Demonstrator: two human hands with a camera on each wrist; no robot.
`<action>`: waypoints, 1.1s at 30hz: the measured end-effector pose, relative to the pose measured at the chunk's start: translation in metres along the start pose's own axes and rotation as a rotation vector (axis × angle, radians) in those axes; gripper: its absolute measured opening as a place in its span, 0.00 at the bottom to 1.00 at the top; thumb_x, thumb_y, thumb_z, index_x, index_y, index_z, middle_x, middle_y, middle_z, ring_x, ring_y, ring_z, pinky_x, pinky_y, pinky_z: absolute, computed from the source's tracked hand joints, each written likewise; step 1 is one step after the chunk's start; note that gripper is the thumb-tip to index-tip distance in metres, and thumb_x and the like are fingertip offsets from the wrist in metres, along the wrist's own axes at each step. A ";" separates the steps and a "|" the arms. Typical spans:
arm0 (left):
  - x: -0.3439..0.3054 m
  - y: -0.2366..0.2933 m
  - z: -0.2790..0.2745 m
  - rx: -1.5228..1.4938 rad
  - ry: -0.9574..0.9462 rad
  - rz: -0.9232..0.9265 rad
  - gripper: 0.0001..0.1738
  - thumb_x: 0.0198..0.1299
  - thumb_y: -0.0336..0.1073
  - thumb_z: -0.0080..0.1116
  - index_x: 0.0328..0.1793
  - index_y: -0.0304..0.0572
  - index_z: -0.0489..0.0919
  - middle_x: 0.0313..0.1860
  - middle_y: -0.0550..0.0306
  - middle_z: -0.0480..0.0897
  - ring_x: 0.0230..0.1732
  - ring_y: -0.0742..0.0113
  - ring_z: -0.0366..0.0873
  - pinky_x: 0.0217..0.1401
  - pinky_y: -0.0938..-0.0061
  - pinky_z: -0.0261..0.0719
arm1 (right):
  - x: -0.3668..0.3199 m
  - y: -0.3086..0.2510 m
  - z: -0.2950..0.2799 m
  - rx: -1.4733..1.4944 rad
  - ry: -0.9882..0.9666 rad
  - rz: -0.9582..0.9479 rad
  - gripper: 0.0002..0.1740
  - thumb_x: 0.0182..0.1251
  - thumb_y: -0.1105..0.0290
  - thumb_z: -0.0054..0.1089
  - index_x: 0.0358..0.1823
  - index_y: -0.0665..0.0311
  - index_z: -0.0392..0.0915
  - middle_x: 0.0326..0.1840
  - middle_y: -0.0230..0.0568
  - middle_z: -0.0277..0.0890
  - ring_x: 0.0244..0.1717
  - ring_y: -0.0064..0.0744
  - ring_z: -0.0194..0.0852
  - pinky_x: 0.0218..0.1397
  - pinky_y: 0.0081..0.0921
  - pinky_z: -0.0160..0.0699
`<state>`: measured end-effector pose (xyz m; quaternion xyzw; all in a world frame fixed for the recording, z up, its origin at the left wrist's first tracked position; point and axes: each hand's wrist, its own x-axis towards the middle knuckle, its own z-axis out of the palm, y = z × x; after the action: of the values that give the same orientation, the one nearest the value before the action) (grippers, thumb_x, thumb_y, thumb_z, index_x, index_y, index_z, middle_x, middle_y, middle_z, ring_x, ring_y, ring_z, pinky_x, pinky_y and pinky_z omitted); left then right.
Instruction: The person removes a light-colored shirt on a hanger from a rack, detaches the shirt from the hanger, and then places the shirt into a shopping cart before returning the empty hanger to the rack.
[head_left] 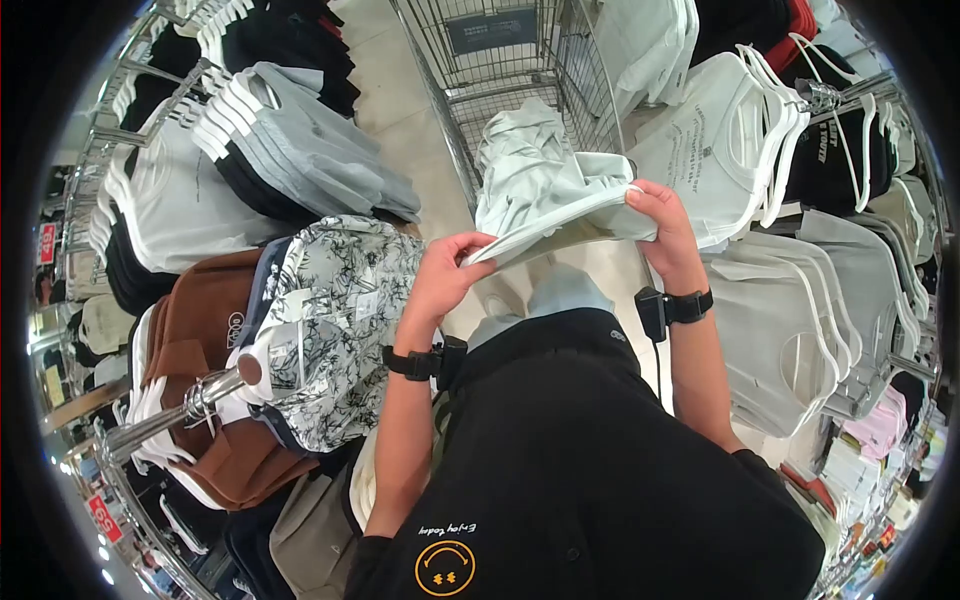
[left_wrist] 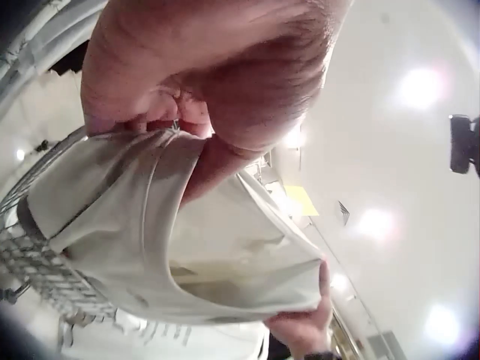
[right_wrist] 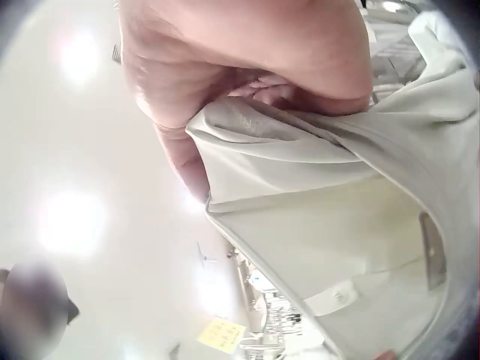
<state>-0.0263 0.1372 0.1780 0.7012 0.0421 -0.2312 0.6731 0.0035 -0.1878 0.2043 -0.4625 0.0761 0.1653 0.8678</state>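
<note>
A pale grey-green shirt is stretched between my two hands, its bulk hanging over the shopping cart. My left hand pinches one end of its opening between thumb and fingers. At the other end, my right hand grips the edge with the thumb on top. The fabric edge runs in folds under the left hand in the left wrist view. Inside the opening, the right wrist view shows a small white label and a dark patch. Some fingertips are hidden behind the cloth.
The wire shopping cart stands ahead. Racks flank me: grey shirts and a patterned shirt at left, pale shirts on white hangers at right. A metal rail end juts out near my left arm.
</note>
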 end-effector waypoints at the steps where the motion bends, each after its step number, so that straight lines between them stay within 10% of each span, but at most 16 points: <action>1: 0.004 -0.003 -0.005 -0.007 -0.007 -0.004 0.16 0.56 0.22 0.66 0.53 0.33 0.85 0.38 0.65 0.83 0.39 0.80 0.76 0.47 0.82 0.73 | 0.002 -0.001 0.002 0.061 -0.065 0.004 0.11 0.68 0.70 0.66 0.47 0.69 0.84 0.42 0.36 0.86 0.41 0.23 0.84 0.47 0.23 0.82; 20: 0.129 0.096 -0.008 -0.330 0.012 -0.143 0.28 0.49 0.15 0.53 0.59 0.33 0.83 0.36 0.72 0.67 0.37 0.83 0.67 0.41 0.87 0.67 | 0.144 -0.028 -0.067 0.468 0.117 0.224 0.16 0.73 0.63 0.63 0.53 0.67 0.80 0.52 0.40 0.84 0.54 0.32 0.82 0.62 0.35 0.79; 25: 0.161 0.106 -0.008 -0.182 -0.036 -0.229 0.25 0.57 0.20 0.52 0.63 0.31 0.79 0.54 0.56 0.83 0.51 0.74 0.79 0.56 0.77 0.78 | 0.167 -0.045 -0.088 0.400 0.040 0.197 0.15 0.75 0.64 0.61 0.54 0.68 0.80 0.52 0.39 0.84 0.53 0.29 0.83 0.59 0.30 0.81; 33: 0.197 0.102 -0.015 0.214 0.065 -0.157 0.16 0.58 0.26 0.58 0.52 0.30 0.85 0.40 0.60 0.86 0.39 0.76 0.80 0.47 0.79 0.78 | 0.192 -0.033 -0.088 0.332 0.048 0.154 0.15 0.75 0.66 0.61 0.54 0.69 0.81 0.51 0.36 0.84 0.49 0.25 0.84 0.55 0.25 0.82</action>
<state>0.1905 0.0930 0.1967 0.7708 0.0937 -0.2632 0.5725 0.1968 -0.2364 0.1261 -0.3097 0.1583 0.2053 0.9148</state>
